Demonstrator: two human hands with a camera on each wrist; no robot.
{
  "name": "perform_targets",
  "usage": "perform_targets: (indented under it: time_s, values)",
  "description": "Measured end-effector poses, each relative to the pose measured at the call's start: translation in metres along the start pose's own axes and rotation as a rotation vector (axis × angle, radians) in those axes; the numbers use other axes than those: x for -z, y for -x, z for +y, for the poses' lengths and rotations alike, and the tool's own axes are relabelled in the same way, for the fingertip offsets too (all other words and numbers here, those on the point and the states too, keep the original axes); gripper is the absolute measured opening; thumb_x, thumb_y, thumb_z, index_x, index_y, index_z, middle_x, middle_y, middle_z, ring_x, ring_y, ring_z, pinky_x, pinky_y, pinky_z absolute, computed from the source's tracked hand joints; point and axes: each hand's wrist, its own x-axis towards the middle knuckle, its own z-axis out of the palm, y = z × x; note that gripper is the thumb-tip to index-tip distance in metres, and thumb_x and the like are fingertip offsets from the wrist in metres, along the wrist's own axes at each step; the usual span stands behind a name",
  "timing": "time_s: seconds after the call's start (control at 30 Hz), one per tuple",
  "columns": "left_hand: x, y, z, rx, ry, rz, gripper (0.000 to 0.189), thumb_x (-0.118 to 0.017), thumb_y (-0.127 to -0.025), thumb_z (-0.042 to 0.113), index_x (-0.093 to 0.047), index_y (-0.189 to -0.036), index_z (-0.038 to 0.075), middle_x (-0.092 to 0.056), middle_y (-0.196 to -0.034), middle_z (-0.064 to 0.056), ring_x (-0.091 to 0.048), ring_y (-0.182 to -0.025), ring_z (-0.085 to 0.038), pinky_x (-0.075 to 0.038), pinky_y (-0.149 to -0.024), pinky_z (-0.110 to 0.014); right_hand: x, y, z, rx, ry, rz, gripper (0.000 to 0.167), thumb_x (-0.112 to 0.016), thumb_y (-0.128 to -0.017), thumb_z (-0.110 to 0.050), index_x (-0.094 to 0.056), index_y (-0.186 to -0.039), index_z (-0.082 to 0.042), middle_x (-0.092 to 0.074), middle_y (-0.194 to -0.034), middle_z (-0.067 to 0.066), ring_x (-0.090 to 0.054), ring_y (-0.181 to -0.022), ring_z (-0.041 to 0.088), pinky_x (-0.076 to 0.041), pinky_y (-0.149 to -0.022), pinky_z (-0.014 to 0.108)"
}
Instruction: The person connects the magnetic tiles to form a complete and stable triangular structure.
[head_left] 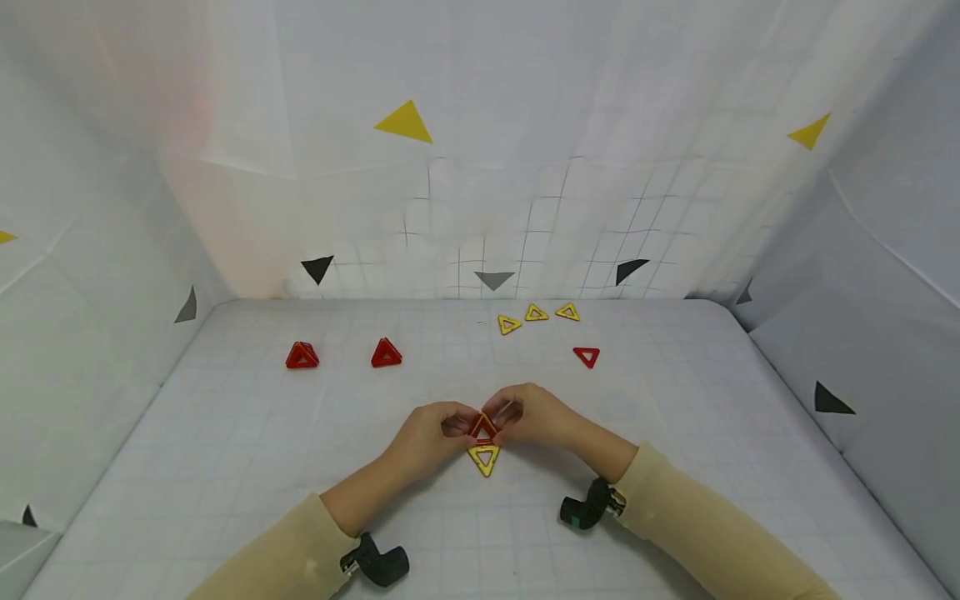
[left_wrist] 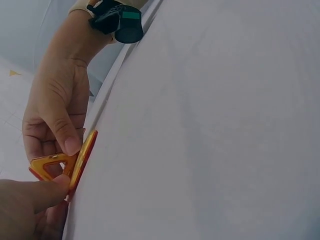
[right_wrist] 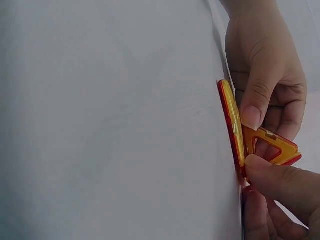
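Both hands meet at a small group of triangular magnetic tiles near the middle of the table. My left hand (head_left: pixel 431 429) pinches the left side of the raised red-and-yellow tiles (head_left: pixel 483 442), thumb toward me. From the right side, my right hand (head_left: pixel 536 417) pinches the same group. A yellow triangular tile (head_left: pixel 486 472) lies flat at their near edge, point toward me. In the left wrist view, a yellow tile (left_wrist: pixel 46 161) stands at an angle to the flat one (left_wrist: pixel 84 160). Red shows beneath the flat yellow tile (right_wrist: pixel 234 120) in the right wrist view. Fingers hide part of the group.
Two red tile pyramids (head_left: pixel 302 356) (head_left: pixel 386 353) stand at the back left. Three yellow triangular tiles (head_left: pixel 536 317) lie near the back edge, with a red triangular tile (head_left: pixel 596 357) to their right. White sheeting (head_left: pixel 480 183) rises behind the table (head_left: pixel 247 467).
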Motion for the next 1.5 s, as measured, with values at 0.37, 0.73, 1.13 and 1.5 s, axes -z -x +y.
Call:
perform_targets:
  time_s: [0.37, 0.73, 1.13, 1.5]
  values:
    - [0.001, -0.003, -0.001, -0.016, -0.002, 0.004, 0.027, -0.078, -0.087, 0.008, -0.072, -0.113, 0.005, -0.073, -0.098, 0.000, -0.069, -0.088, -0.009, -0.055, -0.076, -0.021, 0.000, -0.004, 0.002, 0.025, 0.021, 0.013, 0.033, -0.083, -0.078, 0.000, -0.071, -0.108, -0.007, -0.070, -0.099, 0.000, -0.068, -0.087, 0.015, -0.057, -0.077, 0.028]
    - [0.003, -0.001, 0.001, 0.014, -0.062, -0.029, 0.041, -0.082, -0.085, 0.017, -0.068, -0.121, 0.006, -0.070, -0.107, 0.000, -0.067, -0.095, -0.012, -0.055, -0.084, -0.028, 0.001, -0.002, -0.001, 0.037, 0.039, 0.003, 0.033, -0.083, -0.080, -0.001, -0.071, -0.110, -0.006, -0.070, -0.100, 0.000, -0.068, -0.087, 0.014, -0.057, -0.077, 0.028]
    - [-0.002, 0.005, 0.012, 0.046, -0.244, -0.136, 0.088, -0.088, -0.076, 0.034, -0.045, -0.149, 0.008, -0.051, -0.139, -0.006, -0.052, -0.123, -0.019, -0.044, -0.105, -0.040, 0.002, 0.001, -0.002, 0.042, 0.100, 0.003, 0.030, -0.079, -0.087, -0.012, -0.072, -0.116, -0.009, -0.071, -0.108, -0.001, -0.067, -0.089, 0.012, -0.056, -0.079, 0.027]
    - [-0.006, 0.008, 0.017, 0.045, -0.319, -0.129, 0.092, -0.087, -0.077, 0.041, -0.044, -0.150, 0.006, -0.049, -0.144, -0.008, -0.047, -0.132, -0.024, -0.041, -0.109, -0.042, 0.002, 0.002, -0.001, 0.041, 0.083, 0.003, 0.026, -0.079, -0.087, -0.012, -0.074, -0.112, -0.009, -0.072, -0.105, -0.002, -0.067, -0.089, 0.012, -0.056, -0.079, 0.027]
